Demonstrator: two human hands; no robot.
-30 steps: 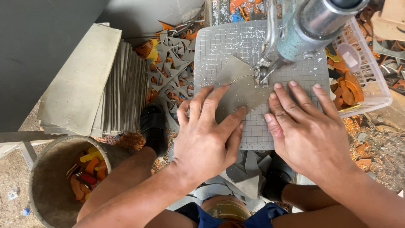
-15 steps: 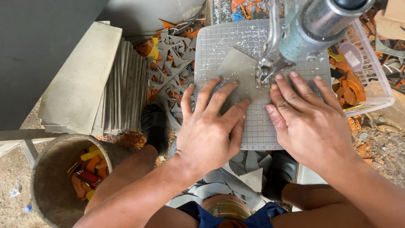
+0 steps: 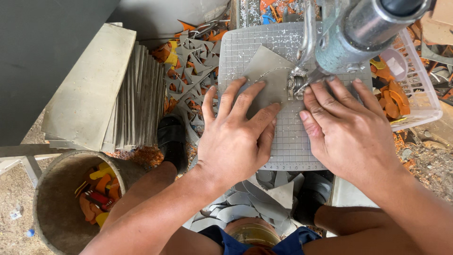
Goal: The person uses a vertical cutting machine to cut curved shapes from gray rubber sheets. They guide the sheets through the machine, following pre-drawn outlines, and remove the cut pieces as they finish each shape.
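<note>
A thin grey sheet piece (image 3: 264,71) lies on a gridded grey cutting table (image 3: 288,146), with a curved cut line running across it toward the cutting head (image 3: 298,84) of a metal machine (image 3: 363,28). My left hand (image 3: 236,137) presses flat on the sheet, fingers spread, just left of the cutter. My right hand (image 3: 349,132) lies flat on the table to the right, fingertips close to the cutter. Neither hand grips anything; both press down.
A stack of grey sheets (image 3: 108,94) stands at the left. Grey and orange offcuts (image 3: 193,61) litter the floor beyond it, and more grey offcuts (image 3: 264,198) lie between my feet. A round bucket (image 3: 56,203) holds orange scraps. A white basket (image 3: 415,85) sits at right.
The grey sheet has turned and slid further away under the cutter, and the curved cut has grown. Both hands have shifted with it, staying flat.
</note>
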